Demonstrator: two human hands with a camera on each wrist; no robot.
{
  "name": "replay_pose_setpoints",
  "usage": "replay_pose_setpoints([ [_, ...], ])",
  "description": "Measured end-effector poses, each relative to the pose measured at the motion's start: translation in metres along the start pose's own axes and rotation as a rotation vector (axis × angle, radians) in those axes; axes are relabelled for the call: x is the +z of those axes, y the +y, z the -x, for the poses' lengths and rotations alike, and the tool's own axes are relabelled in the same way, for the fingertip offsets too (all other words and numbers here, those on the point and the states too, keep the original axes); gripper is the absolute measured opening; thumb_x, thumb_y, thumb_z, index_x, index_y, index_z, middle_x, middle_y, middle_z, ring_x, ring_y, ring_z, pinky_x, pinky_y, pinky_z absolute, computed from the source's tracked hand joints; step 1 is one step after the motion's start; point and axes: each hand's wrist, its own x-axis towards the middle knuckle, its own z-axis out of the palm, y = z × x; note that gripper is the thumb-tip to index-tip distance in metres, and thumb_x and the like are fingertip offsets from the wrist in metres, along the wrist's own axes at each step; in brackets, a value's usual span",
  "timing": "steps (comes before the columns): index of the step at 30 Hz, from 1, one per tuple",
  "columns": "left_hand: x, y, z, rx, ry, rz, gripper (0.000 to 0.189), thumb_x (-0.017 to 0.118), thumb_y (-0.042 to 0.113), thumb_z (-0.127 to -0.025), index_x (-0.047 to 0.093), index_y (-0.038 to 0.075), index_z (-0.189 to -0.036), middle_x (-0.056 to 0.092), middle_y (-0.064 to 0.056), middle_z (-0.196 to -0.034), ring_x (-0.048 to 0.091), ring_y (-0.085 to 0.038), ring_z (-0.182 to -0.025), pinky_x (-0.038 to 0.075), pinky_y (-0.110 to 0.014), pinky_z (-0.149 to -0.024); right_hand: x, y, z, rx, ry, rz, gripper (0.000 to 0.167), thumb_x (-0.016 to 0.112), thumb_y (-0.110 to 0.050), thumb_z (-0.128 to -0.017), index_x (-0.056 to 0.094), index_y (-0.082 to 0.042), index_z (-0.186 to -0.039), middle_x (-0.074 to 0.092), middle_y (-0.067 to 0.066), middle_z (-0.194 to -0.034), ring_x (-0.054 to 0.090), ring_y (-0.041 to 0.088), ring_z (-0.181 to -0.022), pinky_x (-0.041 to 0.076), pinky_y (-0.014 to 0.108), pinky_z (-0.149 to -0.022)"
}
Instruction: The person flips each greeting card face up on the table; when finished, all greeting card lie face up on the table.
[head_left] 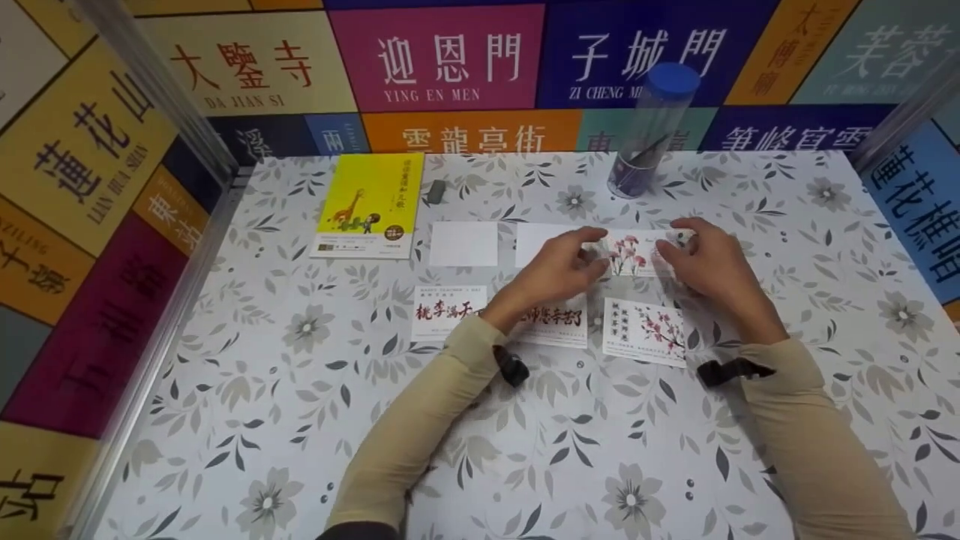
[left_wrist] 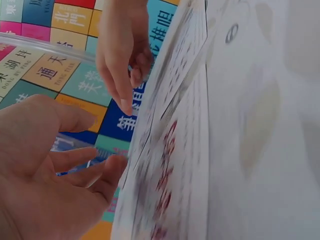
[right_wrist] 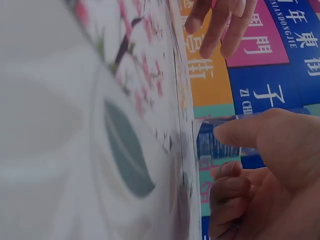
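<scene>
Left hand (head_left: 559,262) and right hand (head_left: 709,262) face each other over the table (head_left: 300,420), thumbs held apart from the fingers; the left fingers are spread and softly bent, the right thumb and forefinger stand apart while the other fingers curl loosely. Between them lies the carnation card (head_left: 634,259), flat, one end beside the left fingertips and the other beside the right thumb; whether either hand touches it, I cannot tell. Its long axis runs across from one hand to the other, roughly level, with the pink blooms pointing away from the person and the stems toward the person. Left of the left hand lies a blank card (head_left: 463,244), and a second blank card (head_left: 534,238) is partly hidden by that hand, both in line with the carnation card. Nearer the person, between the wrists, is the blossom card (head_left: 645,334), its long axis also crosswise but turned slightly, the right end closer to the person. Two cards with red lettering, one (head_left: 446,315) left of the left wrist and one (head_left: 555,322) partly under that forearm, read upright from the person's side. Beyond the hands stands a clear tube with a blue lid (head_left: 649,135); farther left lie a small eraser (head_left: 435,191) and a yellow book (head_left: 369,206).
</scene>
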Motion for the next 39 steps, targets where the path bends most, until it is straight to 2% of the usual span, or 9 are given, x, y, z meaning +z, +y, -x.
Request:
replay_pose_setpoints([
  [2, -0.014, -0.005, 0.009, -0.002, 0.028, 0.008, 0.055, 0.065, 0.017, -0.108, 0.05, 0.003, -0.159, 0.06, -0.021, -0.155, 0.07, -0.028, -0.124, 0.058, -0.026, -0.099, 0.008, -0.008, -0.001, -0.028, 0.032, -0.035, 0.057, 0.067, -0.042, -0.106, 0.06, -0.008, -0.151, 0.072, 0.011, -0.089, 0.063, 0.017, -0.064, 0.049, 0.032, -0.061],
  [4, -0.029, -0.011, 0.019, -0.018, 0.057, 0.001, 0.055, 0.064, 0.017, -0.108, 0.049, 0.003, -0.159, 0.057, -0.022, -0.158, 0.068, -0.032, -0.129, 0.059, -0.03, -0.102, 0.016, -0.018, -0.004, -0.056, 0.032, -0.065, 0.053, 0.067, -0.04, -0.107, 0.061, -0.01, -0.151, 0.075, 0.012, -0.096, 0.068, 0.02, -0.077, 0.05, 0.031, -0.068],
  [10, -0.069, -0.031, 0.043, -0.106, 0.143, -0.046, 0.053, 0.065, 0.015, -0.107, 0.052, 0.0, -0.156, 0.065, -0.024, -0.148, 0.072, -0.032, -0.119, 0.06, -0.038, -0.101, 0.04, -0.047, -0.01, -0.136, -0.053, -0.124, 0.047, 0.067, -0.029, -0.108, 0.062, -0.006, -0.149, 0.079, 0.019, -0.12, 0.075, 0.035, -0.107, 0.057, 0.044, -0.09],
  [15, -0.085, -0.044, 0.052, -0.206, 0.208, 0.002, 0.051, 0.067, 0.017, -0.106, 0.055, 0.003, -0.154, 0.068, -0.021, -0.144, 0.072, -0.032, -0.123, 0.059, -0.041, -0.105, 0.051, -0.066, -0.017, -0.152, -0.11, -0.156, 0.04, 0.065, -0.023, -0.109, 0.065, -0.003, -0.144, 0.074, 0.021, -0.131, 0.073, 0.039, -0.117, 0.057, 0.056, -0.102],
  [23, -0.082, -0.049, 0.051, -0.257, 0.175, 0.079, 0.052, 0.064, 0.017, -0.107, 0.052, 0.004, -0.156, 0.067, -0.019, -0.147, 0.069, -0.028, -0.133, 0.056, -0.038, -0.113, 0.055, -0.075, -0.018, -0.115, -0.183, -0.12, 0.035, 0.065, -0.022, -0.109, 0.071, -0.004, -0.138, 0.074, 0.019, -0.131, 0.07, 0.036, -0.12, 0.054, 0.055, -0.105],
  [27, -0.078, -0.048, 0.052, -0.241, 0.156, 0.081, 0.052, 0.062, 0.014, -0.107, 0.051, 0.002, -0.157, 0.069, -0.019, -0.145, 0.07, -0.028, -0.131, 0.056, -0.038, -0.113, 0.056, -0.073, -0.015, -0.156, -0.204, -0.098, 0.028, 0.066, -0.018, -0.108, 0.077, -0.006, -0.129, 0.075, 0.017, -0.128, 0.069, 0.036, -0.119, 0.052, 0.056, -0.109],
  [31, -0.074, -0.047, 0.053, -0.215, 0.137, 0.078, 0.053, 0.062, 0.014, -0.107, 0.05, 0.001, -0.157, 0.068, -0.02, -0.146, 0.07, -0.028, -0.133, 0.056, -0.038, -0.113, 0.058, -0.071, -0.015, -0.187, -0.207, -0.08, 0.023, 0.067, -0.015, -0.106, 0.08, -0.007, -0.123, 0.076, 0.015, -0.125, 0.069, 0.033, -0.112, 0.053, 0.055, -0.105],
  [35, -0.07, -0.045, 0.053, -0.214, 0.119, 0.063, 0.057, 0.063, 0.018, -0.107, 0.048, 0.002, -0.159, 0.065, -0.022, -0.151, 0.068, -0.03, -0.137, 0.055, -0.038, -0.115, 0.058, -0.07, -0.015, -0.193, -0.212, -0.082, 0.023, 0.067, -0.014, -0.106, 0.08, -0.006, -0.124, 0.075, 0.015, -0.125, 0.069, 0.032, -0.11, 0.053, 0.054, -0.103],
  [39, -0.067, -0.042, 0.052, -0.234, 0.131, 0.069, 0.06, 0.065, 0.02, -0.106, 0.046, 0.003, -0.16, 0.062, -0.024, -0.153, 0.069, -0.032, -0.134, 0.056, -0.039, -0.113, 0.057, -0.071, -0.015, -0.167, -0.226, -0.104, 0.027, 0.068, -0.016, -0.106, 0.077, -0.006, -0.129, 0.075, 0.017, -0.128, 0.069, 0.035, -0.117, 0.052, 0.057, -0.11],
])
